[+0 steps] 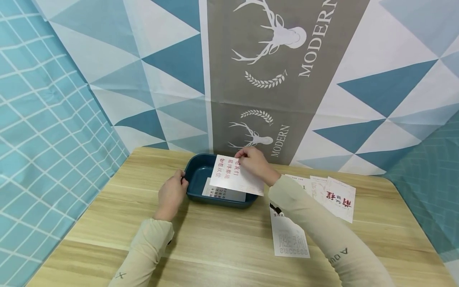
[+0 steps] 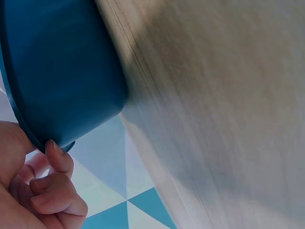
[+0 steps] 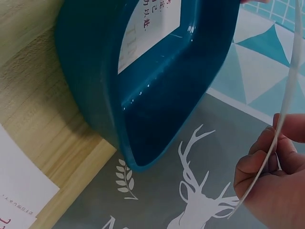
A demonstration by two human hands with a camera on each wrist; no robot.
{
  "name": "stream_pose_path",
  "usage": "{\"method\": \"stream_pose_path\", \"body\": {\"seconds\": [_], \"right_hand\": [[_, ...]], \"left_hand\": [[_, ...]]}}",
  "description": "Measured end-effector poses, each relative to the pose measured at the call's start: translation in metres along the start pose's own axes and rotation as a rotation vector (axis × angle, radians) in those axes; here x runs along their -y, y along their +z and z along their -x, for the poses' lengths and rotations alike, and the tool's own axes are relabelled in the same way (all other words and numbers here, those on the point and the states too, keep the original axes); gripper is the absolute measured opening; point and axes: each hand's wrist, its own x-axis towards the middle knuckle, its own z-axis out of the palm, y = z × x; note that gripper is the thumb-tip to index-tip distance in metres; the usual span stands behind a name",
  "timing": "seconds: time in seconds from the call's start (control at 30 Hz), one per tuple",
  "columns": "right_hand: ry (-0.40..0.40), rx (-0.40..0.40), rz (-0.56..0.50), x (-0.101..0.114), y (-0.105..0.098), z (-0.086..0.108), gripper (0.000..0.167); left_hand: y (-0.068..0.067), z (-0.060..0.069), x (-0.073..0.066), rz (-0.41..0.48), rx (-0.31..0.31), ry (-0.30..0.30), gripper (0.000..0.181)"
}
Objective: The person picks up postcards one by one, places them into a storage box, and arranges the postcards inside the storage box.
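Note:
A dark blue plastic basin (image 1: pixel 195 181) stands near the table's back edge. My left hand (image 1: pixel 172 195) pinches its left rim; in the left wrist view the thumb and fingers (image 2: pixel 59 160) close on that rim. My right hand (image 1: pixel 254 162) pinches a white card (image 1: pixel 247 181) with red handwritten characters and holds it above the basin. The right wrist view shows this card (image 3: pixel 289 90) nearly edge-on between thumb and fingers. Another white card (image 1: pixel 229 194) with dark writing lies inside the basin, partly hidden by the held one.
Several white cards (image 1: pixel 342 191) with red or grey lettering lie overlapping right of the basin, partly covered by the right sleeve. A card reading "success" (image 1: pixel 288 239) lies nearer me. Behind the wooden table (image 1: pixel 222 247) hangs a patterned cloth (image 1: pixel 172 71).

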Motion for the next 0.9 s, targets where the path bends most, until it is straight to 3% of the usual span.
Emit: {"method": "stream_pose_path", "body": {"seconds": [0.9], "right_hand": [[-0.029, 0.002, -0.012, 0.008, 0.025, -0.01, 0.02]], "left_hand": [[0.003, 0.0, 0.001, 0.002, -0.039, 0.002, 0.026]]}}
